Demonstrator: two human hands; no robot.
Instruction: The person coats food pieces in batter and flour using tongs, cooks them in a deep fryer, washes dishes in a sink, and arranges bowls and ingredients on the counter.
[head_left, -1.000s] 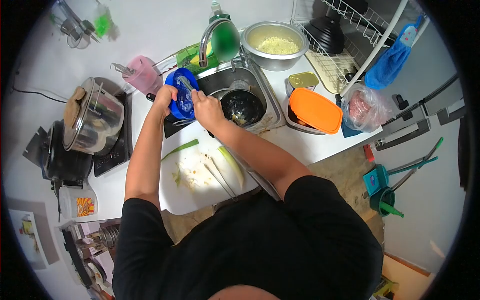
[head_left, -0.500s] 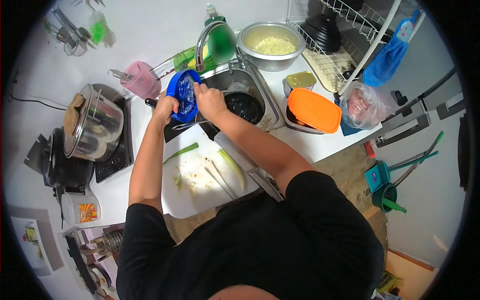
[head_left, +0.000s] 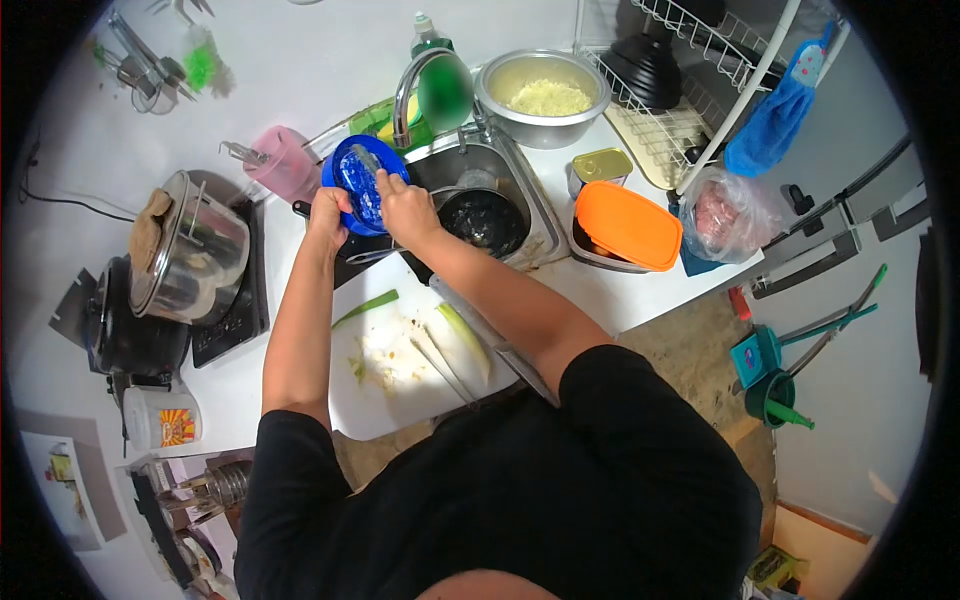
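My left hand is closed on the near left rim of a blue bowl, tilted so its wet-looking inside faces me. In my right hand is a pale, slim utensil whose kind I cannot make out; its end lies in or over the bowl. Beside my right hand is the sink, holding a black pan with liquid inside. Below my arms, a white cutting board bears a green stalk, a pale green stalk and metal tweezers.
A curved faucet arches over the sink, near a green soap bottle. A metal bowl of pale shreds and an orange-lidded container stand right. A large pot is at left. A knife lies under my right forearm.
The blue bowl has shifted slightly left and its inside shows more. My right hand has moved a little left and down, with the pale utensil now more visible.
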